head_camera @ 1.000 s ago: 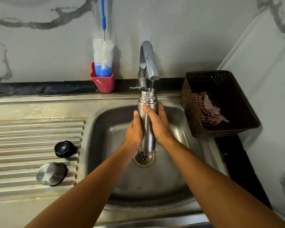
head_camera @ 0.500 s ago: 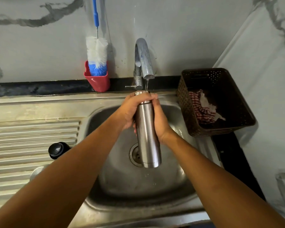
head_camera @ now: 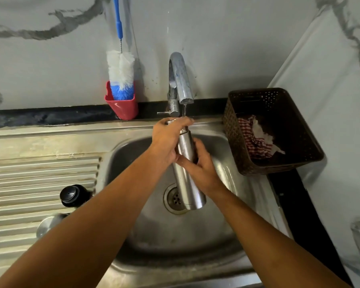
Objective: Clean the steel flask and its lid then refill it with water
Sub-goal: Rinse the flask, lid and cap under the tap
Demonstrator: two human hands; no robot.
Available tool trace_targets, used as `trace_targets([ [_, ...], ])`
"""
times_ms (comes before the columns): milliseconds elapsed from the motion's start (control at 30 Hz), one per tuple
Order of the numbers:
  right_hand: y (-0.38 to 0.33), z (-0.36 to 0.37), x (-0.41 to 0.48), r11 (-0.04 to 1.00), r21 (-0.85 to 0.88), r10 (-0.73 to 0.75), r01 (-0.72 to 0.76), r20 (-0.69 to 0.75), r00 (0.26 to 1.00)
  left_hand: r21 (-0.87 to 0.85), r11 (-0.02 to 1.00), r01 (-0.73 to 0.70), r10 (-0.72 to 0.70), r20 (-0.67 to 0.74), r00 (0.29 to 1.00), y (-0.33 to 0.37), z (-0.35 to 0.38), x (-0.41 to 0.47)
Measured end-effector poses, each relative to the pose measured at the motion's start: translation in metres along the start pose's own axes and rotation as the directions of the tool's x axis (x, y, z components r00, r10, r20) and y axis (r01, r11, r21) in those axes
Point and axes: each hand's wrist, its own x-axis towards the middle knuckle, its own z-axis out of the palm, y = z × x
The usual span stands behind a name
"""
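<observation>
While the steel cap (head_camera: pixel 48 224) and black stopper (head_camera: pixel 72 194) lie on the drainboard (head_camera: pixel 29 177), my left hand (head_camera: pixel 166 140) curls over the mouth of the steel flask (head_camera: pixel 187 177), which is tilted above the sink (head_camera: pixel 195 235) under the tap (head_camera: pixel 180 80); my right hand (head_camera: pixel 200 165) grips its middle.

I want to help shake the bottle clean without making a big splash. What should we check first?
1. Flask over the sink: ok, it is held tilted above the basin.
2. Mouth covered: ok, the left hand wraps over the top; how tight the seal is, cannot tell.
3. Firm hold on the body: ok, the right hand grips the middle.
4. Tap off: not ok, a thin stream runs from it.
5. Water inside the flask: cannot tell.
6. Lids out of the way: ok, the black stopper and steel cap lie on the draining board.
</observation>
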Motion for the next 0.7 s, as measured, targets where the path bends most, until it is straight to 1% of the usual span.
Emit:
trace_targets([
  [67, -0.009, -0.012, 0.006, 0.99, -0.017, 0.143, -0.142, 0.087, 0.986, -0.004, 1.0, 0.018, -0.018, 0.137, 0.99, -0.002, -0.005, 0.0],
  [100, -0.014, -0.018, 0.007, 0.981, -0.009, 0.192, -0.193, 0.16, 0.968, 0.002, 1.0, 0.014, -0.014, 0.21, 0.978, -0.002, -0.006, -0.001],
  [167, -0.022, -0.025, 0.008, 0.962, 0.071, 0.229, -0.263, 0.319, 0.92, -0.016, 0.999, -0.028, 0.032, 0.34, 0.94, 0.002, -0.008, -0.004],
  [200, -0.025, -0.025, 0.007, 0.952, 0.099, 0.237, -0.29, 0.364, 0.901, -0.026, 0.998, -0.052, 0.058, 0.402, 0.914, 0.005, -0.009, -0.004],
  [233, -0.028, -0.024, 0.006, 0.951, 0.103, 0.234, -0.293, 0.385, 0.893, -0.027, 0.997, -0.073, 0.077, 0.465, 0.882, 0.009, -0.01, -0.004],
  [267, -0.029, -0.021, 0.007, 0.96, 0.08, 0.221, -0.268, 0.37, 0.902, -0.019, 0.995, -0.094, 0.09, 0.513, 0.854, 0.012, -0.01, -0.004],
  [300, -0.028, -0.017, 0.007, 0.974, 0.048, 0.196, -0.222, 0.316, 0.928, -0.015, 0.993, -0.113, 0.104, 0.53, 0.842, 0.012, -0.011, -0.004],
  [333, -0.026, -0.013, 0.008, 0.985, 0.012, 0.166, -0.173, 0.232, 0.958, -0.018, 0.992, -0.128, 0.119, 0.504, 0.855, 0.012, -0.009, -0.003],
  [367, -0.023, -0.008, 0.009, 0.989, -0.028, 0.147, -0.145, 0.13, 0.981, -0.022, 0.99, -0.14, 0.135, 0.443, 0.886, 0.011, -0.007, -0.003],
  [400, -0.021, -0.002, 0.009, 0.988, -0.068, 0.139, -0.137, 0.023, 0.99, -0.008, 0.987, -0.16, 0.153, 0.349, 0.925, 0.009, -0.004, -0.004],
  [467, -0.016, 0.012, 0.008, 0.965, -0.211, 0.117, -0.153, -0.172, 0.978, 0.107, 0.976, -0.192, 0.179, 0.121, 0.976, 0.001, 0.004, -0.005],
  [533, -0.015, 0.022, 0.003, 0.881, -0.437, 0.032, -0.18, -0.325, 0.945, 0.25, 0.95, -0.187, 0.214, -0.083, 0.973, -0.007, 0.01, -0.007],
  [567, -0.015, 0.027, 0.0, 0.826, -0.528, -0.019, -0.196, -0.374, 0.927, 0.298, 0.936, -0.185, 0.239, -0.154, 0.959, -0.009, 0.013, -0.01],
  [600, -0.013, 0.03, -0.002, 0.794, -0.572, -0.054, -0.207, -0.405, 0.913, 0.327, 0.927, -0.184, 0.258, -0.201, 0.945, -0.009, 0.014, -0.013],
  [633, -0.011, 0.03, -0.003, 0.795, -0.57, -0.064, -0.206, -0.416, 0.907, 0.34, 0.923, -0.179, 0.263, -0.217, 0.94, -0.009, 0.015, -0.016],
  [667, -0.009, 0.028, -0.004, 0.828, -0.524, -0.039, -0.197, -0.406, 0.913, 0.334, 0.928, -0.165, 0.24, -0.197, 0.95, -0.009, 0.013, -0.015],
  [700, -0.008, 0.023, -0.004, 0.879, -0.439, 0.018, -0.185, -0.358, 0.934, 0.3, 0.941, -0.155, 0.205, -0.146, 0.968, -0.008, 0.011, -0.013],
])
